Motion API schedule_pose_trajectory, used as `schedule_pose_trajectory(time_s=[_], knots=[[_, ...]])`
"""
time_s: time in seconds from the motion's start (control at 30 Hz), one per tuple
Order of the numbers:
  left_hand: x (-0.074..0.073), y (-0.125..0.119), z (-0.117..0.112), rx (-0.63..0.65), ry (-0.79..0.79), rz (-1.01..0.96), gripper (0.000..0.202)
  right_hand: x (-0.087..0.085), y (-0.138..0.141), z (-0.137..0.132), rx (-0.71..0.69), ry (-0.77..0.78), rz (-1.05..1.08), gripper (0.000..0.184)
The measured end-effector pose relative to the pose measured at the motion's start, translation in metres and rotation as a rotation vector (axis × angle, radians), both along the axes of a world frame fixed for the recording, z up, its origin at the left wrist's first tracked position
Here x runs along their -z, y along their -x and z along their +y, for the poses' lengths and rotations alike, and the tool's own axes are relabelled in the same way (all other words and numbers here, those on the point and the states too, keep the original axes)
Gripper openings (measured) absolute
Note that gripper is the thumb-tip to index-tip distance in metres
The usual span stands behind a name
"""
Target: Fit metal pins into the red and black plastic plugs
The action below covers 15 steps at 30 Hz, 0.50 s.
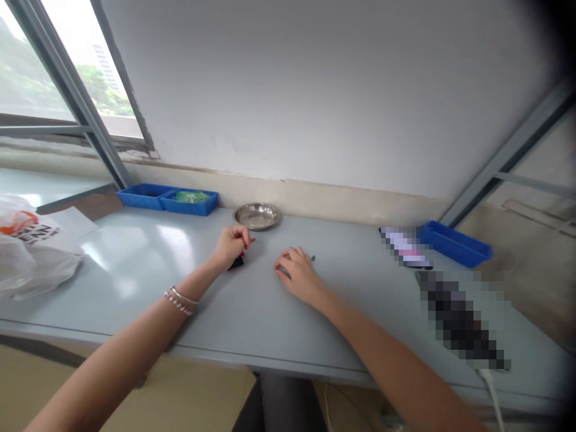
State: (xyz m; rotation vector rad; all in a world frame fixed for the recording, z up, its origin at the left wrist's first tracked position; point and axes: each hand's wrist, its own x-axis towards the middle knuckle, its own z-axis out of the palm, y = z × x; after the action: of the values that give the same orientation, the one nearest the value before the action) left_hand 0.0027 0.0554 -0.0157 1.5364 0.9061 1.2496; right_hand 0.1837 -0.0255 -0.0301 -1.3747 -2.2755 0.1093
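The left hand [231,247] is curled beside a partly covered black-and-red object [236,263] on the worktop [265,318]. The right hand [297,277] bends low, a small dark piece [313,258] showing beside it. I cannot tell whether either grips anything.

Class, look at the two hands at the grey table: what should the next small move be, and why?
Probably the right hand should lift slightly: a small, dark, thin tip shows beside it, perhaps part of something beneath, but the hand hides the rest, and any grip cannot be judged.
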Motion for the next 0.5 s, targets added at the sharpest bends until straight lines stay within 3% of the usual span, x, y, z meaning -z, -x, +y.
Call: schedule_pose_trajectory(time_s=[0.5], knots=[[-0.0005,0.0014,-0.0007,-0.058,-0.064,0.148,0.011,-0.0039,-0.0007,-0.0022,0.013,0.017,-0.022,0.01]])
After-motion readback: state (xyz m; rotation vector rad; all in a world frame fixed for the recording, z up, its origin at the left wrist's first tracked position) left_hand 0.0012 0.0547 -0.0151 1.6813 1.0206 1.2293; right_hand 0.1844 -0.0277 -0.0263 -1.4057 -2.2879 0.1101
